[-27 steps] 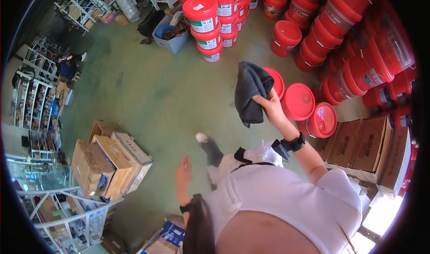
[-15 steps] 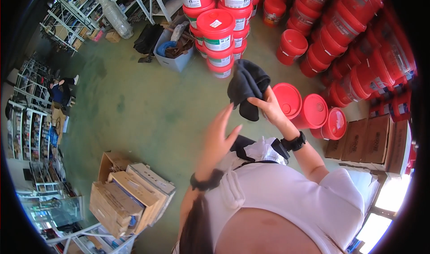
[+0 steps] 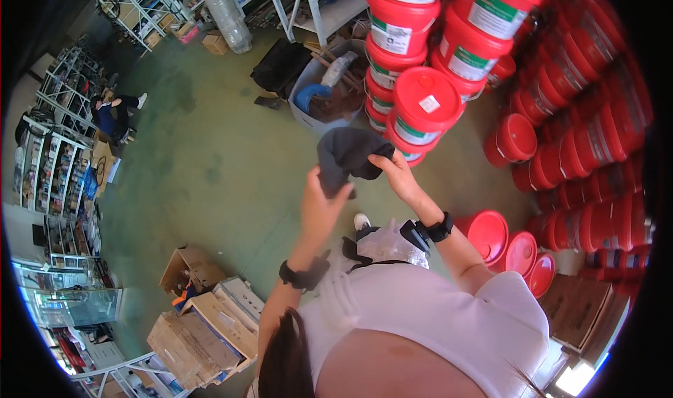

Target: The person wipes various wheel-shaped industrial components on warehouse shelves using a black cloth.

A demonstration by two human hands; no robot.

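A soft black cloth [image 3: 338, 150], crumpled and folded over, hangs in front of me; whether it is a cap, a glove or a rag I cannot make out. My right hand [image 3: 402, 178] grips its right end, with the thumb lying on top. At its lower left edge, my left hand [image 3: 321, 205] is closed on the fabric, slightly blurred, thumb toward the right. Each wrist wears a black band [image 3: 439, 227]. Beyond the cloth stand a grey bin [image 3: 306, 105] of mixed scraps and a stack of red buckets [image 3: 427, 100].
More red buckets [image 3: 561, 166] are piled along the right, with a few lidded red buckets [image 3: 488, 235] nearer me beside brown cartons [image 3: 576, 307]. Flattened cardboard boxes [image 3: 193, 335] lie at lower left. Metal shelves [image 3: 52, 152] line the left, where a person [image 3: 112, 119] sits.
My left hand has come up and taken hold of the cloth, which only my right hand held before. The view has shifted right, and the cloth has moved left in it.
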